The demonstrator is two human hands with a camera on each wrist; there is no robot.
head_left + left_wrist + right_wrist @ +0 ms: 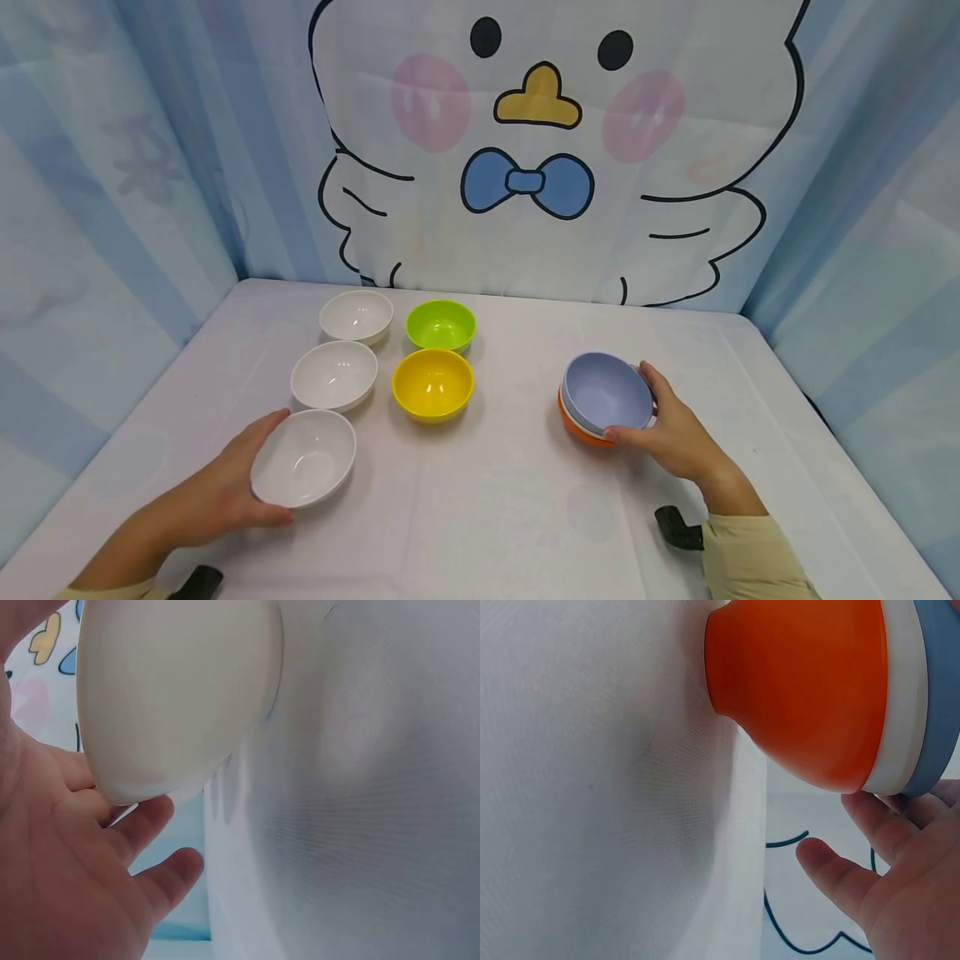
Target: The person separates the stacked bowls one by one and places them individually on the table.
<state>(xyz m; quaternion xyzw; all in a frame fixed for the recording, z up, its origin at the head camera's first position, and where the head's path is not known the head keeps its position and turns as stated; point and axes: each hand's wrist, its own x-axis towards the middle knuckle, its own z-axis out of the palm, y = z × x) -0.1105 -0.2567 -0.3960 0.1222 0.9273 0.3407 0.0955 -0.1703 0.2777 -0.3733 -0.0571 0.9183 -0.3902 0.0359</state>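
Observation:
With thumb and fingers around its rim, my left hand [217, 496] holds the nearest white bowl [303, 458], which stands on the white-covered table. In the left wrist view the same bowl shows from its side. On the right, a stack has a periwinkle-blue bowl [607, 392] on top, a white bowl [906, 690] in the middle and an orange bowl [802, 690] at the bottom. My right hand [682, 442] grips the blue bowl at its rim, thumb at the near side and fingers behind. The orange base is at the tablecloth.
Beyond my left hand are two more white bowls [334, 376] in a slanting row. Right of them stand a yellow bowl [432, 386] and a green bowl [441, 325]. A cartoon-printed curtain [525, 250] closes off the table's back edge; blue-striped curtains hang at both sides.

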